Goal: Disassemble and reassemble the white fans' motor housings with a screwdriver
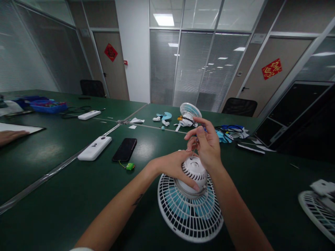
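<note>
A small white fan [167,205] lies grille-down on the green table, light blue blades showing through its cage. My left hand [175,167] is wrapped round the white motor housing [195,169] at its back. My right hand [209,143] is above the housing, fingers pinched on a screwdriver [194,151] whose thin metal shaft points down. Its tip meets the top of the housing near a small dark hole; my fingers hide most of the handle.
Left of the fan lie a black phone [125,150] with a green charm [130,166] and a white power bank [95,148]. Farther back are another fan [190,111], a loose blue blade [165,116] and cables [230,130]. Another person's hand [13,137] rests at far left; a fan part [318,212] lies right.
</note>
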Available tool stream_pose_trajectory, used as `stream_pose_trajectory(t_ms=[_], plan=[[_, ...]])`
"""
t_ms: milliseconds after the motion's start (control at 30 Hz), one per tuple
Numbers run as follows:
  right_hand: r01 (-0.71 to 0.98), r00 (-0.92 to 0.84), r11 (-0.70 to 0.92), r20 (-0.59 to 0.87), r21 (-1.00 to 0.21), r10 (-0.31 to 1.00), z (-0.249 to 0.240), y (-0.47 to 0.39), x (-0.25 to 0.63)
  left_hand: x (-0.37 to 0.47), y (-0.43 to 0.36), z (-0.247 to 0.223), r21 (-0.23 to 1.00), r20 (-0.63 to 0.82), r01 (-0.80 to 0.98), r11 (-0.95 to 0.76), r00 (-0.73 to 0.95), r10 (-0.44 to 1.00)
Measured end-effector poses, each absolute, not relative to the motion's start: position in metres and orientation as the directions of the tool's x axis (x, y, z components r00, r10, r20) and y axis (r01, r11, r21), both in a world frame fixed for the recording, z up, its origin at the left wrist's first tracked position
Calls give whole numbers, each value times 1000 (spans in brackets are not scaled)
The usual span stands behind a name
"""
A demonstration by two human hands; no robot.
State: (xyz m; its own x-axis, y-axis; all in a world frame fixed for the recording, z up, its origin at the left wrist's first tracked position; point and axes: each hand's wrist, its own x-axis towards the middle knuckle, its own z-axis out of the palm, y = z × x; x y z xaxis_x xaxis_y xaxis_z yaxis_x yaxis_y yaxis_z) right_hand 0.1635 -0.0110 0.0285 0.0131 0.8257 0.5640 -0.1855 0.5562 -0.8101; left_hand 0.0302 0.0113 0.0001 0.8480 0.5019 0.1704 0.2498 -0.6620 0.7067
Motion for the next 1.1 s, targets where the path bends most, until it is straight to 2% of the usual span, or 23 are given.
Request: stream_pose_trajectory(t_ms=[467,967,1100], plan=[[-76,60,552,549,-830,834,27,-9,166,30,12,0,723,182,229,-652,847,500],[33,200,642,634,-766,747,32,-8,174,29,10,2,716,196,212,-665,853,484],[43,196,651,645,-758,738,31,-7,173,29,9,4,757,209,181,-627,843,496]])
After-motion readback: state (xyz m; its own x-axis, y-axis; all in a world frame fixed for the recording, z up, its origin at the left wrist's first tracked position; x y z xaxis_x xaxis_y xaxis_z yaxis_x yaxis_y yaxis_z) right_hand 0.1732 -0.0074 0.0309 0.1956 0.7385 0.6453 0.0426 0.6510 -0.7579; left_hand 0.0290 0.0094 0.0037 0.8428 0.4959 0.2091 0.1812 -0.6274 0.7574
